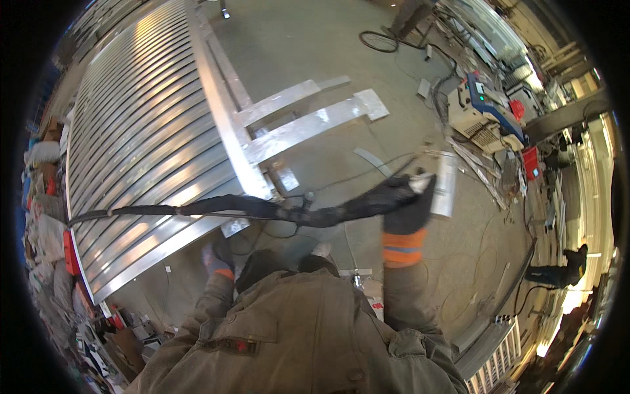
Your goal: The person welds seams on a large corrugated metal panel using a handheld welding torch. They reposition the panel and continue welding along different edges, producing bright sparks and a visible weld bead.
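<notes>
My right hand (pixel 408 211), in a dark glove with an orange cuff, is raised ahead of me and closed around a thick black sheathed cable (pixel 328 215). A small whitish piece (pixel 420 182) shows at its fingers; I cannot make out what it is. The cable runs left from that hand, across the near end of a large ribbed metal panel (pixel 154 125). My left hand (pixel 215 255), gloved with an orange cuff, is low beside the panel's near right corner. Its fingers are dark and blurred, so their grip cannot be told.
Flat metal bars (pixel 308 128) jut right from the panel's frame. A blue-and-white machine (pixel 482 115) stands at the far right, near a red box (pixel 530 162). Thin cables trail over the floor. Another person (pixel 558 268) is at the right. Bags and clutter (pixel 49 223) line the left.
</notes>
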Demonstrator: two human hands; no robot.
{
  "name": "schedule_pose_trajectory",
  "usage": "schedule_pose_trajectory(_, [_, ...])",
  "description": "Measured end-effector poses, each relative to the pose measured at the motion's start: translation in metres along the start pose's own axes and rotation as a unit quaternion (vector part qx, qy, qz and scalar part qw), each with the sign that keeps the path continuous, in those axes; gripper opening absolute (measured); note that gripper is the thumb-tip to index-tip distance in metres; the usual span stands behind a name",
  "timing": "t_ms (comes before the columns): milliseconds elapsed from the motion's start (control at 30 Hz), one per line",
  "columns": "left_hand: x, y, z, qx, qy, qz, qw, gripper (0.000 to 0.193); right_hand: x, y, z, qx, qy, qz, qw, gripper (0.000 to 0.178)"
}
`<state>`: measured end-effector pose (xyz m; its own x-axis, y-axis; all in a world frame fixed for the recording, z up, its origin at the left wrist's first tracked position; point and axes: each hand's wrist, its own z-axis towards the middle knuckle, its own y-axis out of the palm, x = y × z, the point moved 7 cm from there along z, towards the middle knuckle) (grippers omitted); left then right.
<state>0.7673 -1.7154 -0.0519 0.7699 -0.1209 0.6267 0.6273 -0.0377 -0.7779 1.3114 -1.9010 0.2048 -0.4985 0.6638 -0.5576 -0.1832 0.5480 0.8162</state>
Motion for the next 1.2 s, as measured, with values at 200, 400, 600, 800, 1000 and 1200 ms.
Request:
schedule_pose_trajectory(200, [0.323,0.005,-0.039,-0.086,0.382,-0.025,0.920,0.072,0.042,-0.010,0.008,-0.017,0.014,-0.170,0.985,0.026])
schedule_pose_trajectory(400, [0.439,0.106,0.007,-0.338,0.023,-0.420,0.842,0.088,0.033,0.003,0.040,-0.236,0.013,-0.479,0.845,0.035])
schedule_pose_trajectory(600, [0.435,0.172,0.109,-0.243,0.091,-0.166,0.951,0.058,0.030,-0.006,0.153,-0.301,0.076,-0.668,0.676,0.075])
schedule_pose_trajectory(800, [0.431,0.195,0.255,0.012,0.098,-0.236,0.967,0.041,0.003,-0.087,0.339,-0.246,0.171,-0.644,0.704,0.076])
schedule_pose_trajectory(1000, [0.421,0.173,0.368,0.134,-0.032,-0.372,0.918,0.033,-0.086,-0.238,0.490,-0.109,0.199,-0.641,0.733,0.054])
schedule_pose_trajectory(1200, [0.427,0.132,0.397,0.299,-0.018,-0.538,0.788,0.040,-0.182,-0.365,0.572,0.171,0.309,-0.531,0.770,0.059])
